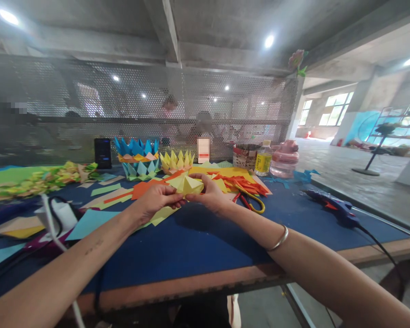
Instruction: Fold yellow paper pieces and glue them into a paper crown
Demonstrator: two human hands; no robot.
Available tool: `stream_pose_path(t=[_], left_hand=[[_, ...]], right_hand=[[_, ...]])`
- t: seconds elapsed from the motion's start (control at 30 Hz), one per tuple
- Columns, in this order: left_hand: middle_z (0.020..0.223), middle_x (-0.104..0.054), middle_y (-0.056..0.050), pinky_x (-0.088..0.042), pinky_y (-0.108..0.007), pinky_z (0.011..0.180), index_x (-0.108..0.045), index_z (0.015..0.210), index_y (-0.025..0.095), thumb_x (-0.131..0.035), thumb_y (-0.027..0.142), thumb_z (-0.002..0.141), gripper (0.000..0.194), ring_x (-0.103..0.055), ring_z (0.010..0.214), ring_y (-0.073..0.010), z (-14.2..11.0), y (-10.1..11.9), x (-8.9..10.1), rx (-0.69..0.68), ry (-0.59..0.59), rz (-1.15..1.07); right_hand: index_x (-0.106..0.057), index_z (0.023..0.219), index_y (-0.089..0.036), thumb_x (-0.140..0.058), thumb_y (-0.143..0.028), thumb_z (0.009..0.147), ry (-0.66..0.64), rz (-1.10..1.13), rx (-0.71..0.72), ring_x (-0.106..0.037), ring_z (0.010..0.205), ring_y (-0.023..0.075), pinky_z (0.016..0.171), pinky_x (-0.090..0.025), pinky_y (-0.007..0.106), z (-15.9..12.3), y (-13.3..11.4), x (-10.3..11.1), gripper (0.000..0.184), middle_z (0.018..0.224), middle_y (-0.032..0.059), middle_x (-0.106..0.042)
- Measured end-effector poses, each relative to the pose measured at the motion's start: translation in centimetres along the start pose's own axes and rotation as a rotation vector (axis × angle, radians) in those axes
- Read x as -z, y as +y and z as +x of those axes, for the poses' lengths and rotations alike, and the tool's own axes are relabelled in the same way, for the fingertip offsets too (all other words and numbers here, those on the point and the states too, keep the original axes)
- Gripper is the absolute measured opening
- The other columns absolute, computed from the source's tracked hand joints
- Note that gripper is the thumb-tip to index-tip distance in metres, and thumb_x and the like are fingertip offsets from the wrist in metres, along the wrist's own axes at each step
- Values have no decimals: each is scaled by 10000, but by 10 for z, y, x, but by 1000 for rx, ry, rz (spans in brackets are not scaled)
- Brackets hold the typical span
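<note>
Head view: left hand and right hand both on one pale yellow folded paper piece, held up over the far half of the worktop, roughly centred. Left fingers pinched narrow on its lower left edge. Right fingers curved round the right end, thumb low, others up by the top edge. Exact contact on the underside is hidden.

Handling, my read: near weightless, springy at the creases, soft across the flat faces. Slip risk low with dry skin; crushing or creasing is the likelier fault. Sharp points and raised ridge would bend first. Best hold: light pinch on the layered edges or the two ends, thumb opposite fingertips, no pressing on the middle. Tearing only if the hands pull apart hard.

Around it: orange paper pieces just behind and right, scissors with a yellow handle near the right hand, a yellow pointed paper ring behind, a blue pointed paper ring further left. Glue gun, by its look, lies well apart on the right.
</note>
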State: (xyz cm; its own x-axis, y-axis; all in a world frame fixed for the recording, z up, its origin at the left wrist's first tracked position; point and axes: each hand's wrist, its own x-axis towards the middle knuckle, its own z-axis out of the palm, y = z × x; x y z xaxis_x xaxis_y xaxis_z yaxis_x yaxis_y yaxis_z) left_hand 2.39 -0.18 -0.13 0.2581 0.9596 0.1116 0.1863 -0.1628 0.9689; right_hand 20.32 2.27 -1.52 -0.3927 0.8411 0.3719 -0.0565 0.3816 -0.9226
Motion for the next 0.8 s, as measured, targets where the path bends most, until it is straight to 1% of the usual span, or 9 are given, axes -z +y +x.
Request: stream_pose_path(t=[0.1,0.27,0.33,0.43,0.47,0.53,0.63,0.7,0.8], left_hand=[[622,-694,-55,-467,-257,617,-718,624,152,-789,335,587,199,-569,558,-128,0,0,0,12,-4,-5],[657,-686,-52,-456,-248,605,-710,666,135,-776,360,611,241,-576,588,-126,2,-2,-1,39,23,-28],[670,-680,-48,-447,-236,598,-700,680,130,-774,368,610,259,-587,620,-130,2,-2,0,46,56,-32],[706,-679,-43,-445,-231,599,-683,724,130,-775,375,600,290,-603,657,-136,3,-1,2,70,117,-63],[722,-681,-42,-450,-233,604,-679,747,131,-777,373,592,303,-608,662,-137,3,0,3,81,128,-78],[755,-685,-41,-463,-241,614,-671,791,131,-785,361,576,334,-617,666,-140,3,1,3,97,133,-104],[796,-690,-43,-481,-250,622,-662,845,132,-789,322,569,357,-634,677,-148,2,2,2,100,116,-125],[814,-691,-45,-489,-248,623,-659,863,133,-780,295,588,342,-645,687,-151,1,3,1,102,98,-136],[813,-689,-46,-502,-239,624,-654,847,127,-752,261,637,268,-654,692,-146,0,5,0,108,81,-164]], right_hand=[[-481,1163,-181,-746,-190,609,-11,1,-2,-591,782,117,693,-480,234,1,1,1,615,880,-2,-623],[-522,1032,-162,-759,-254,610,-24,38,-17,-581,749,112,652,-468,211,3,4,1,493,858,2,-618],[-530,1024,-161,-742,-300,646,-27,-14,-26,-570,718,111,613,-460,207,2,3,1,454,830,4,-613],[-537,1072,-168,-663,-375,732,18,-74,-48,-559,701,116,569,-452,211,1,0,2,417,828,13,-599],[-534,1087,-173,-632,-371,755,30,-70,-50,-558,706,118,566,-453,212,1,-1,3,399,828,14,-592],[-522,1106,-180,-598,-303,762,37,-37,-43,-556,699,115,569,-451,212,3,-1,5,374,808,4,-580],[-504,1107,-172,-605,-185,709,29,-61,5,-534,647,97,572,-430,208,5,0,7,411,745,-22,-561],[-496,1094,-162,-619,-156,688,31,-122,32,-519,617,88,570,-415,206,5,1,7,425,718,-34,-558],[-471,1089,-160,-621,-142,685,7,-167,25,-528,607,89,571,-414,210,4,1,5,432,713,-38,-569]])
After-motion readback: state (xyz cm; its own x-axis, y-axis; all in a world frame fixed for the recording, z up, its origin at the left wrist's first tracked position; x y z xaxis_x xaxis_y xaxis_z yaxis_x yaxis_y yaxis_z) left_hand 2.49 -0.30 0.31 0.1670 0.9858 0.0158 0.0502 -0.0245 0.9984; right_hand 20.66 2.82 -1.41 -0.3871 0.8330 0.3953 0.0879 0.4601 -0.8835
